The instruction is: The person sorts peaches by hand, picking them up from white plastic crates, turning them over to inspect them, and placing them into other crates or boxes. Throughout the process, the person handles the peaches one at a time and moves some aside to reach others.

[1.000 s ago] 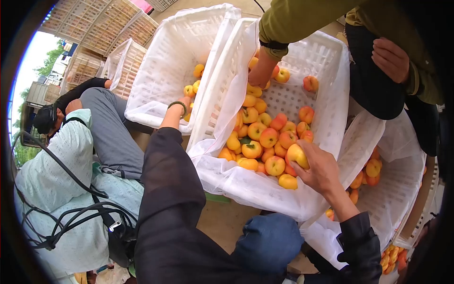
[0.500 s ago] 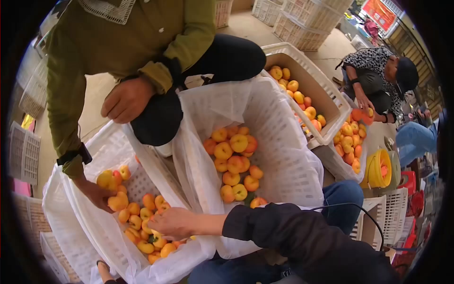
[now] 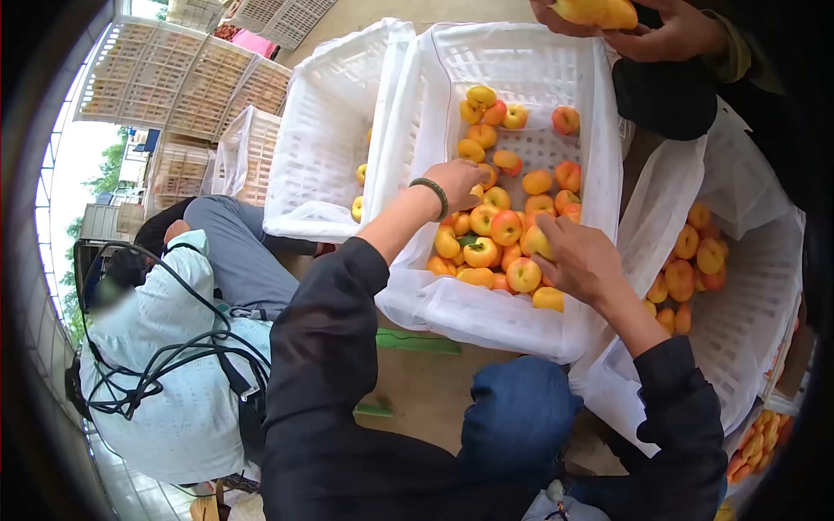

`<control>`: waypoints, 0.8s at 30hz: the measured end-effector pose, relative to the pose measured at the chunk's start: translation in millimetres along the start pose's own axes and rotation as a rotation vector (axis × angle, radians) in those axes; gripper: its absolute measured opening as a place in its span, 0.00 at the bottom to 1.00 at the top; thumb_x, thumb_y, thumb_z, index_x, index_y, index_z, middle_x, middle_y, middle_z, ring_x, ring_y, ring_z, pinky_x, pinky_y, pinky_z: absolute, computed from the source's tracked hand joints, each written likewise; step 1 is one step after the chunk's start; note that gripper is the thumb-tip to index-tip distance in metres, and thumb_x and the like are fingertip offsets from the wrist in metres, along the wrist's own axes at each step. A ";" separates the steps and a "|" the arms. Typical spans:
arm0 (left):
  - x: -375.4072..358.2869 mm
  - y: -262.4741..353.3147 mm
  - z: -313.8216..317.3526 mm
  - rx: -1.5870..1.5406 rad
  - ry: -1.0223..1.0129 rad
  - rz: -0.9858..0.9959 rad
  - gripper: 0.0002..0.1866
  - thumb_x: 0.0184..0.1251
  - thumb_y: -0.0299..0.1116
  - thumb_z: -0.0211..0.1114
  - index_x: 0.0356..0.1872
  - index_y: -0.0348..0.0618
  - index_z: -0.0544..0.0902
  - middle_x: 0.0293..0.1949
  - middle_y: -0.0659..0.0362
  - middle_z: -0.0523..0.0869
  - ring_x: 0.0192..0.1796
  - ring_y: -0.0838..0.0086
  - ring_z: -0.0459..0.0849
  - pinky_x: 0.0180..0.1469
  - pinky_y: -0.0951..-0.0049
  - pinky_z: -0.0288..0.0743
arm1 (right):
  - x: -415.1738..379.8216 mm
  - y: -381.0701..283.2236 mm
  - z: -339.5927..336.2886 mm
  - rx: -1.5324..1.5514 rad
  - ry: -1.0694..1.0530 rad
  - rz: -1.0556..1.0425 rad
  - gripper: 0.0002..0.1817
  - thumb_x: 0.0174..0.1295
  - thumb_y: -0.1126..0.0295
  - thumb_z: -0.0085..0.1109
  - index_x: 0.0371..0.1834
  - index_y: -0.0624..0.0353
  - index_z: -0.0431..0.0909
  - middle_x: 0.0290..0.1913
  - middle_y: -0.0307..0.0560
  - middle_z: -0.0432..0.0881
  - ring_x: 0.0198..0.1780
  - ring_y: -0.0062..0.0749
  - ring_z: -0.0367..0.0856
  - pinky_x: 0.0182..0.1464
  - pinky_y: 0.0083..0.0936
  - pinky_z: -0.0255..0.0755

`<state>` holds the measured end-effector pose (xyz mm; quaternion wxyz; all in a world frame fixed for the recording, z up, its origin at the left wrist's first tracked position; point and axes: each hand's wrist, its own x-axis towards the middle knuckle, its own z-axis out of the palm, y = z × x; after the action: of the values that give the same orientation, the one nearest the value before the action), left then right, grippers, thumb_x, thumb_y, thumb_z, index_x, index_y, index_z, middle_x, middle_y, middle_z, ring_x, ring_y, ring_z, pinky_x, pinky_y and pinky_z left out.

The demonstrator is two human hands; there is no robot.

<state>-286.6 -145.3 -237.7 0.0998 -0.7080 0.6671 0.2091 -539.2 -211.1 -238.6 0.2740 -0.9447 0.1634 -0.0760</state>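
My left hand (image 3: 453,186), with a green bracelet at the wrist, reaches over loose yellow-orange peaches (image 3: 506,227) in a white cloth-lined crate (image 3: 486,308). Its fingers are apart, their tips touching fruit in the pile. On the crate's right side, my right hand (image 3: 580,259) is closed round a yellow peach (image 3: 540,243), partly hidden by the fingers. More peaches lie scattered toward the far end of this crate, where the perforated bottom shows.
Another lined crate (image 3: 326,130) stands to the left, with a few peaches. A crate (image 3: 747,321) holding peaches is at right. Across from me, a person's hands (image 3: 669,35) hold yellow fruit. A person (image 3: 174,347) with looped cables sits at left, near stacked crates (image 3: 182,78).
The view has swung left, bringing another crate and a seated person into sight. Both my hands now show in the crate; earlier only one did. The person across now holds fruit in raised hands.
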 end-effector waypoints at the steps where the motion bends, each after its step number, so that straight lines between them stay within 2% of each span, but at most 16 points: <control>1: 13.0 -0.6 12.8 0.149 -0.198 -0.060 0.18 0.54 0.35 0.65 0.48 0.47 0.77 0.47 0.56 0.80 0.51 0.62 0.79 0.49 0.65 0.74 | 1.1 -1.0 0.9 0.000 0.003 0.005 0.22 0.52 0.60 0.62 0.46 0.58 0.68 0.33 0.49 0.76 0.35 0.44 0.79 0.34 0.37 0.73; 2: 21.1 -6.8 25.9 0.156 -0.191 -0.045 0.18 0.54 0.35 0.65 0.48 0.47 0.77 0.47 0.56 0.80 0.51 0.62 0.79 0.49 0.65 0.74 | 0.6 -0.4 1.6 -0.005 -0.006 0.009 0.22 0.52 0.60 0.62 0.46 0.58 0.68 0.32 0.49 0.76 0.34 0.44 0.79 0.34 0.37 0.73; 4: 34.2 -23.0 57.9 0.496 -0.417 -0.085 0.21 0.52 0.37 0.68 0.49 0.49 0.78 0.49 0.57 0.80 0.54 0.65 0.77 0.52 0.65 0.71 | -0.7 1.3 0.2 -0.006 -0.002 0.036 0.22 0.52 0.60 0.62 0.46 0.58 0.68 0.32 0.49 0.76 0.34 0.45 0.79 0.33 0.37 0.73; 7: 35.0 -50.8 103.1 0.546 -0.316 -0.144 0.24 0.49 0.40 0.71 0.49 0.50 0.77 0.51 0.57 0.79 0.56 0.67 0.76 0.56 0.65 0.67 | 0.9 1.7 -1.5 0.006 0.004 0.008 0.21 0.52 0.61 0.63 0.43 0.57 0.67 0.33 0.50 0.76 0.30 0.43 0.80 0.31 0.35 0.75; 11: 18.8 -56.9 111.7 0.602 -0.212 -0.049 0.26 0.47 0.43 0.72 0.49 0.49 0.77 0.51 0.54 0.78 0.57 0.63 0.74 0.57 0.63 0.67 | 2.0 0.9 -2.9 0.017 0.027 0.001 0.20 0.52 0.61 0.63 0.42 0.57 0.67 0.33 0.50 0.76 0.30 0.43 0.80 0.30 0.35 0.75; 12: 21.6 -57.9 111.5 0.604 -0.206 -0.049 0.26 0.47 0.43 0.72 0.49 0.49 0.77 0.51 0.54 0.78 0.57 0.63 0.74 0.57 0.63 0.67 | 1.9 0.4 -2.2 0.016 0.022 0.007 0.20 0.52 0.61 0.63 0.42 0.58 0.66 0.32 0.50 0.75 0.30 0.43 0.80 0.30 0.35 0.75; 14: 29.3 -59.3 107.2 0.560 -0.367 -0.085 0.28 0.47 0.43 0.71 0.52 0.48 0.76 0.51 0.52 0.79 0.56 0.61 0.75 0.57 0.58 0.68 | 2.9 -1.8 -3.2 0.007 0.024 0.009 0.20 0.52 0.62 0.63 0.41 0.58 0.66 0.32 0.50 0.75 0.31 0.43 0.80 0.30 0.35 0.75; 15: 28.8 -52.9 93.6 0.563 -0.353 -0.077 0.28 0.47 0.43 0.71 0.52 0.48 0.76 0.51 0.52 0.79 0.56 0.61 0.75 0.57 0.58 0.68 | 2.8 -3.0 -4.8 0.026 -0.012 0.026 0.22 0.53 0.60 0.63 0.45 0.58 0.67 0.32 0.50 0.75 0.32 0.44 0.80 0.31 0.35 0.74; 17: 22.6 -24.1 47.8 0.198 -0.344 -0.258 0.28 0.54 0.47 0.67 0.54 0.43 0.75 0.49 0.52 0.80 0.51 0.60 0.80 0.49 0.59 0.75 | 1.6 0.9 -5.3 0.038 -0.012 0.010 0.23 0.53 0.59 0.62 0.48 0.58 0.67 0.32 0.50 0.76 0.33 0.45 0.79 0.33 0.37 0.74; 18: 21.4 -18.9 35.6 0.192 -0.328 -0.262 0.28 0.54 0.47 0.67 0.54 0.43 0.75 0.49 0.52 0.80 0.51 0.60 0.80 0.49 0.59 0.75 | 1.3 1.2 -5.3 0.022 -0.012 0.000 0.23 0.53 0.59 0.62 0.48 0.58 0.67 0.32 0.50 0.76 0.33 0.45 0.79 0.33 0.37 0.74; 20: 4.4 -17.8 13.4 -1.085 -0.287 -0.518 0.28 0.63 0.53 0.57 0.55 0.39 0.73 0.47 0.51 0.81 0.44 0.62 0.83 0.40 0.65 0.80 | 2.1 -2.2 -3.6 -0.010 -0.017 0.020 0.21 0.54 0.59 0.61 0.44 0.58 0.67 0.33 0.50 0.76 0.32 0.42 0.81 0.31 0.34 0.76; 21: -7.4 -3.9 8.2 -1.443 -0.143 -0.462 0.31 0.67 0.57 0.48 0.54 0.37 0.72 0.43 0.52 0.81 0.38 0.65 0.84 0.33 0.70 0.81 | 2.6 -1.9 -1.2 -0.012 -0.011 0.019 0.20 0.54 0.59 0.61 0.44 0.58 0.67 0.33 0.50 0.77 0.33 0.43 0.81 0.32 0.36 0.75; 23: -22.5 0.2 6.3 -1.839 -0.101 -0.223 0.31 0.69 0.57 0.43 0.55 0.37 0.70 0.42 0.50 0.81 0.38 0.65 0.84 0.32 0.70 0.80 | 3.8 -3.7 -1.9 -0.024 -0.019 0.015 0.20 0.53 0.59 0.61 0.44 0.58 0.67 0.34 0.50 0.77 0.33 0.43 0.81 0.33 0.36 0.75; 24: -32.5 14.3 -4.3 -2.035 -0.089 -0.185 0.31 0.70 0.57 0.40 0.56 0.38 0.70 0.43 0.47 0.81 0.37 0.67 0.83 0.31 0.71 0.79 | 4.1 -4.6 -2.6 -0.026 -0.035 0.038 0.20 0.53 0.60 0.61 0.43 0.58 0.68 0.34 0.51 0.77 0.34 0.44 0.81 0.33 0.37 0.75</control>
<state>-300.7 -119.1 -217.9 -0.5083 -0.4972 0.1118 0.6942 -534.7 -210.2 -233.7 0.2661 -0.9460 0.1776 -0.0522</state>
